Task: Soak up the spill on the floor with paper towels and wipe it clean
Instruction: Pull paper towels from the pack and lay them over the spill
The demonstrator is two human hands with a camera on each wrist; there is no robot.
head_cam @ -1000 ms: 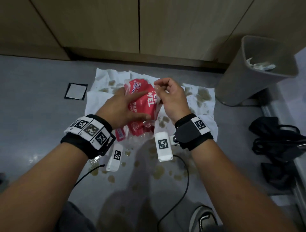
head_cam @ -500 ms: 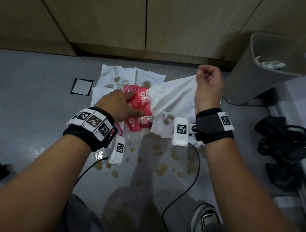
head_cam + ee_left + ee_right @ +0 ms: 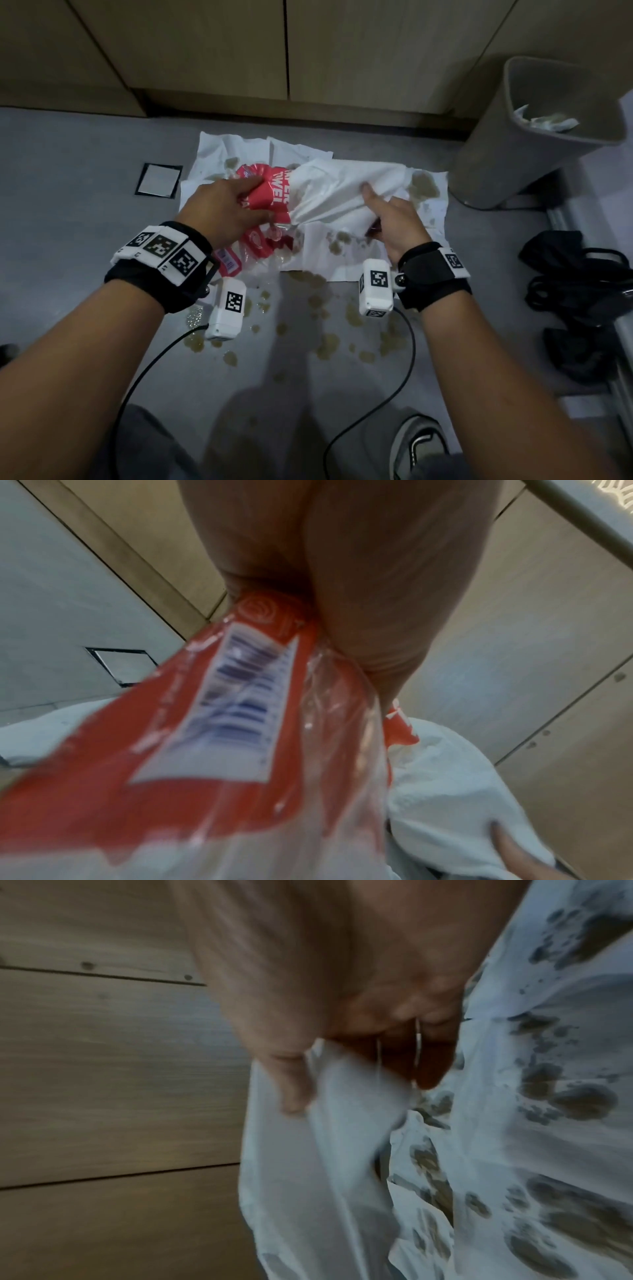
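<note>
My left hand (image 3: 253, 200) grips a red paper towel pack (image 3: 274, 198) over the floor; in the left wrist view the pack (image 3: 205, 750) fills the frame under my palm. My right hand (image 3: 376, 209) holds a clean white sheet (image 3: 339, 185) that stretches from the pack's opening out to the right. The right wrist view shows thumb and fingers pinching this sheet (image 3: 325, 1150). Stained towels (image 3: 424, 185) lie spread on the floor beneath. Brown spill spots (image 3: 325, 329) dot the grey floor nearer to me.
A tan waste bin (image 3: 513, 154) with used paper inside stands at the right. A black bag (image 3: 575, 274) lies at the right edge. Wooden cabinet doors (image 3: 284, 51) close the back. A square floor plate (image 3: 159, 180) sits left of the towels. My shoe (image 3: 418, 445) is at the bottom.
My right hand went from pinching at the pack's opening to pulling a sheet up and right, then came down lower on the right. The left hand kept hold of the pack.
</note>
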